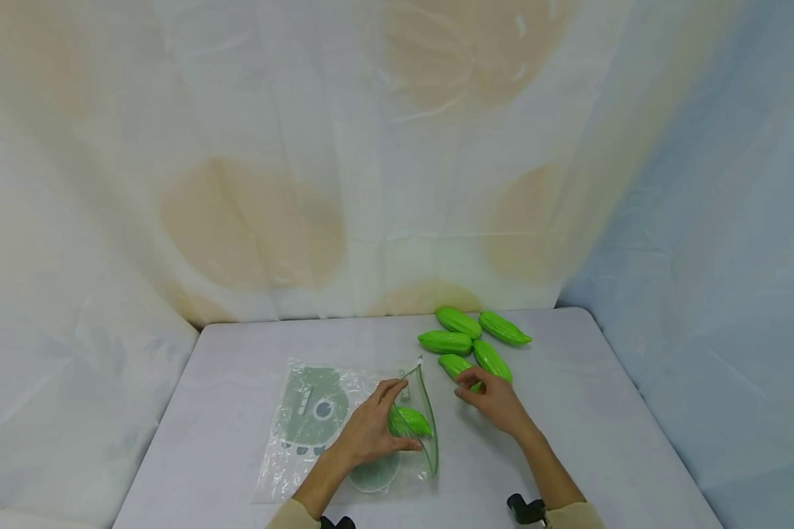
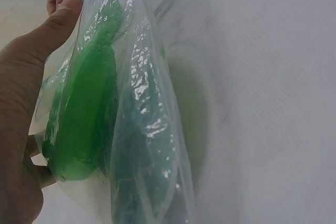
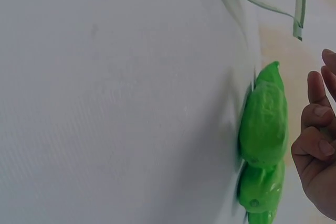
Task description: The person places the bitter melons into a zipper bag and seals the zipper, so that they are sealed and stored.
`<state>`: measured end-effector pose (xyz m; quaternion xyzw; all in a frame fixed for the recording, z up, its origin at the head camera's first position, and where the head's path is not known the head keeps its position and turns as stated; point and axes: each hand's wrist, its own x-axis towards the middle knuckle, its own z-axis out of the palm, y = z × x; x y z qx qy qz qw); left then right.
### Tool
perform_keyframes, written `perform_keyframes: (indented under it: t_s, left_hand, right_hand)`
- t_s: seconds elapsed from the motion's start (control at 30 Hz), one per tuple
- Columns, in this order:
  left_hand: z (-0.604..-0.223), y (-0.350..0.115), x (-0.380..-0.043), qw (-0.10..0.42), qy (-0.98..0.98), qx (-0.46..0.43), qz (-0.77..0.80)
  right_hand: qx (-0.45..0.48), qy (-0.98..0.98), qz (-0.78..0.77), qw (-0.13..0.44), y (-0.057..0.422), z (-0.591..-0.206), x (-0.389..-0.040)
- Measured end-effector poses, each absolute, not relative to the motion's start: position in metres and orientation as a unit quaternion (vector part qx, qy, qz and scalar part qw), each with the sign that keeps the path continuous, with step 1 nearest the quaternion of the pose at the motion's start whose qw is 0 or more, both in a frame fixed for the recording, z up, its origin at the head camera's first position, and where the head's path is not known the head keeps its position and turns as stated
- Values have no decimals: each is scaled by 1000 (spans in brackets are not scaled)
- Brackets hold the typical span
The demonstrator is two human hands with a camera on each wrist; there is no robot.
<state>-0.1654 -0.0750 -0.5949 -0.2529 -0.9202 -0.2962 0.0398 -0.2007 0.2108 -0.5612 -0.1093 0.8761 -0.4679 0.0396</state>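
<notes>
A clear zip bag (image 1: pixel 274 474) with green printing lies on the table, its mouth spread toward the right. My left hand (image 1: pixel 369 426) holds the bag near the mouth, thumb and fingers on opposite sides. Inside, just behind the opening, sits a ridged green gourd (image 1: pixel 412 421), seen through the plastic in the left wrist view. My right hand (image 1: pixel 492 404) holds nothing, its fingers loosely bent. It hovers beside the near end of a group of similar gourds, partly covering the closest gourd (image 1: pixel 453 365) in the head view.
Several more green gourds (image 1: pixel 445 342) lie close together toward the table's back edge, right of centre. The white table (image 1: pixel 602 433) meets hanging curtains (image 1: pixel 384 184) at the back and both sides.
</notes>
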Motion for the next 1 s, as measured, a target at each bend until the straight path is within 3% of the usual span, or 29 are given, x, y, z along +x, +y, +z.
perform_keyframes:
  t_s: [1.0]
  left_hand:
    - [-603,-80,-170,48,-918,-262,-294]
  right_hand:
    - [-63,889,-453,3,253,-563,-216]
